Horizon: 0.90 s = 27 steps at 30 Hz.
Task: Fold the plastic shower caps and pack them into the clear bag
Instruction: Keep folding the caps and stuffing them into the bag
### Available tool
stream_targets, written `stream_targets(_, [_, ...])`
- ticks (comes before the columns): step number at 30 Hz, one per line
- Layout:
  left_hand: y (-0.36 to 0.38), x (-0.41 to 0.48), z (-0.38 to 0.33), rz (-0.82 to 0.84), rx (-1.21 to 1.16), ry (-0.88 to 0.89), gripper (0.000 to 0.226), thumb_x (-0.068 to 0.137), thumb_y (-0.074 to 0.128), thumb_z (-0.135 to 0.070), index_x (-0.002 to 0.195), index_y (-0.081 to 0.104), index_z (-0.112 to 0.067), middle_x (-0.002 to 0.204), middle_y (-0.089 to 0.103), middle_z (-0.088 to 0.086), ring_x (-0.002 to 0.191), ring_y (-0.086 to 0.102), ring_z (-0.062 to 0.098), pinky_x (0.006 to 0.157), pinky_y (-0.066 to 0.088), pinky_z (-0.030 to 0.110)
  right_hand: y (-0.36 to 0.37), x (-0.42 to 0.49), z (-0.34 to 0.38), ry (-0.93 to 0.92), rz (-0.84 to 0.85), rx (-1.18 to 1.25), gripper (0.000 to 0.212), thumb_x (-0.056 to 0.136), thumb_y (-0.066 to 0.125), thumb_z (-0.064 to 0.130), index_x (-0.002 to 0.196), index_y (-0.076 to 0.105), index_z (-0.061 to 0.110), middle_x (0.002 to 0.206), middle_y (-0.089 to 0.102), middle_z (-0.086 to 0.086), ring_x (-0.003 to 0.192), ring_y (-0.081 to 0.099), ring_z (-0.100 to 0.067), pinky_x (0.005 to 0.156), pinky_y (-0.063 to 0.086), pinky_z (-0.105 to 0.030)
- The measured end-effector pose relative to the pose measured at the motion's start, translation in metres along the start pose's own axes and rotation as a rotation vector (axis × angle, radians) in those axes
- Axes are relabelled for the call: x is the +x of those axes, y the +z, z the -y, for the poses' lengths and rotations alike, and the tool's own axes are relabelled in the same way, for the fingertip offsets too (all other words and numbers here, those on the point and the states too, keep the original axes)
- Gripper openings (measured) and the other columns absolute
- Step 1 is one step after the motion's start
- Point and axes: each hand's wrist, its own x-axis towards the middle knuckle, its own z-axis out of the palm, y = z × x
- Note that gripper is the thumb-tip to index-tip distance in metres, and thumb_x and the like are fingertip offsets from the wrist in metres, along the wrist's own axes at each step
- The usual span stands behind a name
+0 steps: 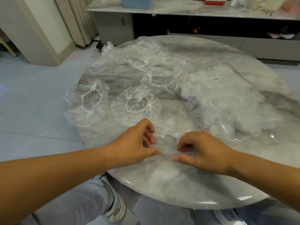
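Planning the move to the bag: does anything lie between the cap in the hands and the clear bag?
Nothing visible. The cap pinched by the left hand and right hand lies beside the clear bag; loose caps lie farther back and left.

One tabletop (162, 184) with one clear bag (227, 98) on it. Three shower caps lie singly: left cap (86, 103), middle cap (135, 104), far cap (162, 80). A fourth cap (165, 140) sits between two hands, left hand (134, 143) and right hand (203, 151). The heap (129, 54) behind holds more, too tangled to count.
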Motion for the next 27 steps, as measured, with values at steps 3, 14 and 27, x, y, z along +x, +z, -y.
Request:
stream_targets(3, [-0.003, 0.0, 0.001, -0.004, 0.053, -0.012, 0.031, 0.078, 0.085, -0.034, 0.097, 0.061, -0.028, 0.085, 0.067, -0.005, 0.068, 0.058, 0.002, 0.067, 0.052, 0.021, -0.001, 0.003, 0.002, 0.059, 0.054, 0.07, 0.027, 0.095, 0.061, 0.045, 0.08, 0.068, 0.024, 0.074, 0.064, 0.008, 0.07, 0.059, -0.008, 0.068, 0.049, -0.024])
stream_targets(14, [-0.021, 0.014, 0.005, 0.002, 0.109, -0.185, 0.021, 0.084, 0.079, -0.037, 0.082, 0.072, -0.017, 0.071, 0.073, 0.006, 0.055, 0.06, 0.007, 0.057, 0.051, 0.023, 0.001, 0.025, 0.004, 0.298, 0.044, 0.012, 0.032, 0.093, 0.066, 0.042, 0.073, 0.064, 0.018, 0.062, 0.063, 0.01, 0.058, 0.056, -0.003, 0.056, 0.042, -0.017])
stream_targets(27, [-0.026, 0.014, 0.002, -0.051, 0.306, -0.193, 0.092, 0.078, 0.085, -0.032, 0.148, 0.025, -0.029, 0.074, 0.07, 0.0, 0.061, 0.065, 0.007, 0.055, 0.047, 0.018, -0.007, 0.033, 0.01, 0.268, -0.243, 0.121, 0.059, 0.074, 0.083, 0.052, 0.119, 0.049, 0.033, 0.102, 0.056, 0.01, 0.083, 0.057, -0.006, 0.071, 0.046, -0.022])
